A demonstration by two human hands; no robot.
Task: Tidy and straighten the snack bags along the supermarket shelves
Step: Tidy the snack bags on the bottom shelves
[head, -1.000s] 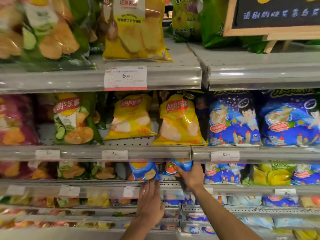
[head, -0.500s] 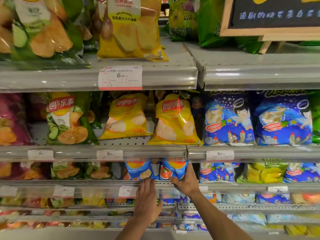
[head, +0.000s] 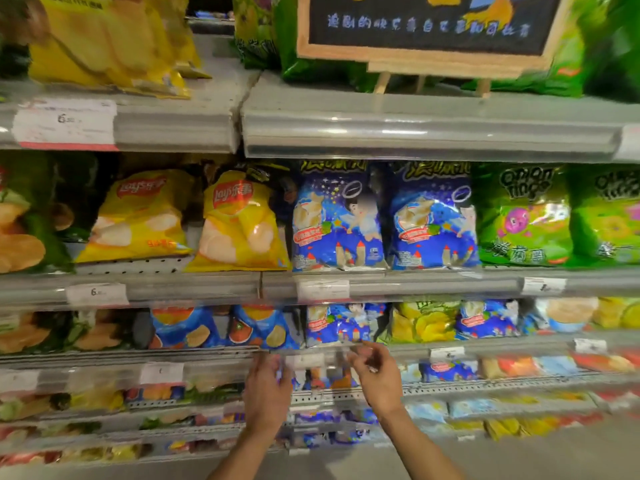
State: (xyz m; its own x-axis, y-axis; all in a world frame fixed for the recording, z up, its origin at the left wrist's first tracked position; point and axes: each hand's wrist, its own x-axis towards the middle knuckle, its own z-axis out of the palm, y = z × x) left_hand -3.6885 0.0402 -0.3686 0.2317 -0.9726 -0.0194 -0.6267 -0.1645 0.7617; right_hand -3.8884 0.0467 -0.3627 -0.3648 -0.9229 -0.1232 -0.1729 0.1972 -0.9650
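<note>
Snack bags stand in rows on grey shelves. Two blue crisp bags (head: 183, 329) (head: 265, 327) stand side by side on the third shelf, with a small blue starry bag (head: 341, 323) to their right. My left hand (head: 268, 389) is raised in front of the price rail (head: 207, 355) just below the right-hand crisp bag, fingers pointing up and holding nothing. My right hand (head: 375, 379) hovers just under the starry bag with its fingers loosely curled and nothing in them. The view is motion-blurred.
Above are yellow crisp bags (head: 239, 220), larger blue starry bags (head: 337, 216) and green onion-ring bags (head: 523, 216). A wooden-framed chalkboard sign (head: 426, 60) stands on the top shelf. Lower shelves hold more small bags (head: 450, 370). Price tags (head: 323, 289) line the rails.
The view has swung right. My right hand has let go of the blue crisp bag and moved right, under the starry bag. My left hand has shifted right as well.
</note>
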